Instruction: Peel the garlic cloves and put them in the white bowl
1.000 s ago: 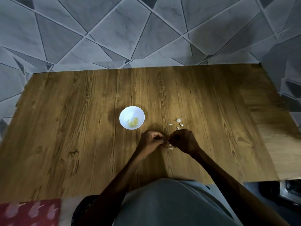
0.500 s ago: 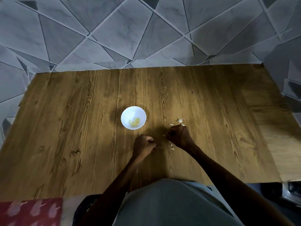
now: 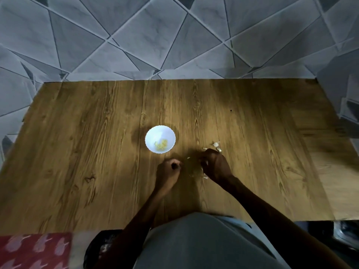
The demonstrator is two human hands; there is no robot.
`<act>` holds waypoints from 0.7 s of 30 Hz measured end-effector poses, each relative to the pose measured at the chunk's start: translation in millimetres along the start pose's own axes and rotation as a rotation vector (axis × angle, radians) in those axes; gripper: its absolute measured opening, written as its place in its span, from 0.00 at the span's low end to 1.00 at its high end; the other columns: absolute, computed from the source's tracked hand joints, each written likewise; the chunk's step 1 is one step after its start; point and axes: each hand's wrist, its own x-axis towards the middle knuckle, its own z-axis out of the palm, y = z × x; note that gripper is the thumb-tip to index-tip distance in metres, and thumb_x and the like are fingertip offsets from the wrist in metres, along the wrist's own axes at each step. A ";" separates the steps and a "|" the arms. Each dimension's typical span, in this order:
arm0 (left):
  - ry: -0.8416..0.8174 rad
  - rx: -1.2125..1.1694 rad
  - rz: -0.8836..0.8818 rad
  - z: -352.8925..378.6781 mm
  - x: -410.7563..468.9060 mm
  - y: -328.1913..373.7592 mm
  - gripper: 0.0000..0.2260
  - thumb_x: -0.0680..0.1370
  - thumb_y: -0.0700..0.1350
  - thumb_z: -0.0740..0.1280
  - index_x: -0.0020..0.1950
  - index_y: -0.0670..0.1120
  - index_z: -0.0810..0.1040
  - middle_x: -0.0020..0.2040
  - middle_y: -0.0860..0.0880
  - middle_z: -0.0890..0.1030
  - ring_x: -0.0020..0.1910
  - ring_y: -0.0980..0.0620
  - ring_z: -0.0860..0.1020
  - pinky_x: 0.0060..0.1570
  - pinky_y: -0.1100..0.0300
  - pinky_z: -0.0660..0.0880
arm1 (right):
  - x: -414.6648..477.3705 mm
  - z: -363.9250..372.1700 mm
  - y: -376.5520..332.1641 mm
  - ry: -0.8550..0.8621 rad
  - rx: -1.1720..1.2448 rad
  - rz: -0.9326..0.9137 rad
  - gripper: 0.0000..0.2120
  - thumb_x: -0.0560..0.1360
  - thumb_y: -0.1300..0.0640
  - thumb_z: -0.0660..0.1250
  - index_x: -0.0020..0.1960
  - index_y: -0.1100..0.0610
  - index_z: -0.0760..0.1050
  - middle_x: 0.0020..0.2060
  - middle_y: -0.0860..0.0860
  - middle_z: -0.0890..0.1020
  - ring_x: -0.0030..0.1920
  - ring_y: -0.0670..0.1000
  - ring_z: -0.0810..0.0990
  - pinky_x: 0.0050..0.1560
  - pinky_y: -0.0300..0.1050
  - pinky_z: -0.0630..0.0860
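1. Wood-grain table [image 3: 77, 152] is filling my view, its far edge meeting grey tiles [image 3: 174, 45]; both hands are working near the middle, well away from every edge.
2. White bowl [image 3: 155, 133] is sitting just beyond the left hand [image 3: 168, 170], holding yellowish peeled garlic [image 3: 161, 146].
3. Left fingers [image 3: 175, 165] are curling tight; I cannot tell whether they hold anything.
4. Right hand [image 3: 215, 165] is curling over, just beside loose cloves [image 3: 216, 144]; its grip I cannot tell.

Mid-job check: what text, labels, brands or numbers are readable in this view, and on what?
None readable.
The white bowl, wooden table and grey tiles bear no writing.
The red cloth shows only pale shapes, not letters.
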 end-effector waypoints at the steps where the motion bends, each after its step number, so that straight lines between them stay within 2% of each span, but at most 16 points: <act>1: 0.025 -0.024 -0.013 -0.2 0.1 -3.5 0.09 0.77 0.38 0.66 0.45 0.53 0.81 0.45 0.53 0.84 0.44 0.52 0.82 0.49 0.51 0.81 | -7.3 -1.1 -1.0 -0.002 -0.023 -0.050 0.08 0.77 0.61 0.66 0.54 0.58 0.82 0.49 0.53 0.83 0.48 0.53 0.82 0.45 0.42 0.78; 3: 0.073 -0.040 -0.028 -0.6 0.5 -7.3 0.09 0.77 0.38 0.66 0.46 0.52 0.82 0.44 0.53 0.84 0.43 0.51 0.82 0.49 0.51 0.81 | -16.3 1.2 -8.4 -0.030 -0.064 -0.192 0.07 0.76 0.59 0.65 0.50 0.58 0.81 0.47 0.54 0.82 0.47 0.56 0.81 0.45 0.48 0.79; 8: 0.084 -0.024 -0.004 -2.9 -0.9 -5.8 0.09 0.77 0.37 0.65 0.48 0.47 0.83 0.48 0.52 0.84 0.48 0.57 0.79 0.52 0.64 0.72 | -21.0 21.1 -24.6 -0.103 -0.094 -0.523 0.09 0.77 0.58 0.64 0.46 0.60 0.81 0.46 0.56 0.83 0.46 0.58 0.81 0.48 0.50 0.79; 11: 0.070 -0.092 -0.002 -2.9 -2.9 -12.3 0.09 0.77 0.38 0.65 0.47 0.49 0.83 0.44 0.53 0.84 0.45 0.55 0.82 0.50 0.57 0.78 | -28.4 9.3 -5.8 -0.081 -0.131 -0.575 0.12 0.77 0.58 0.62 0.47 0.62 0.83 0.47 0.57 0.84 0.48 0.58 0.83 0.52 0.51 0.81; 13: 0.055 -0.140 -0.023 -2.3 -5.1 -14.6 0.08 0.77 0.39 0.65 0.46 0.49 0.83 0.41 0.53 0.84 0.42 0.54 0.82 0.48 0.52 0.81 | -38.4 -2.9 11.2 -0.075 -0.150 -0.548 0.14 0.77 0.58 0.60 0.50 0.63 0.83 0.50 0.58 0.84 0.51 0.56 0.83 0.55 0.49 0.80; 16: 0.060 -0.163 -0.021 -0.8 -8.6 -14.2 0.08 0.77 0.39 0.65 0.48 0.47 0.83 0.42 0.51 0.84 0.43 0.52 0.83 0.48 0.52 0.81 | -44.0 -14.0 23.5 -0.094 -0.138 -0.426 0.09 0.76 0.62 0.66 0.54 0.62 0.81 0.52 0.58 0.83 0.50 0.55 0.83 0.49 0.46 0.82; 18: 0.057 -0.193 -0.022 1.0 -10.3 -14.6 0.08 0.77 0.39 0.65 0.48 0.46 0.83 0.42 0.51 0.84 0.44 0.52 0.83 0.49 0.53 0.81 | -35.6 -14.5 23.4 -0.052 -0.101 -0.292 0.09 0.73 0.67 0.70 0.54 0.62 0.81 0.50 0.57 0.82 0.48 0.54 0.83 0.46 0.45 0.82; 21: 0.055 -0.229 -0.023 3.1 -13.2 -13.2 0.09 0.77 0.38 0.65 0.47 0.49 0.83 0.41 0.52 0.84 0.43 0.52 0.82 0.47 0.54 0.80 | -22.2 -14.8 17.5 -0.004 -0.088 -0.068 0.13 0.75 0.68 0.67 0.59 0.62 0.78 0.54 0.57 0.81 0.51 0.55 0.82 0.47 0.48 0.82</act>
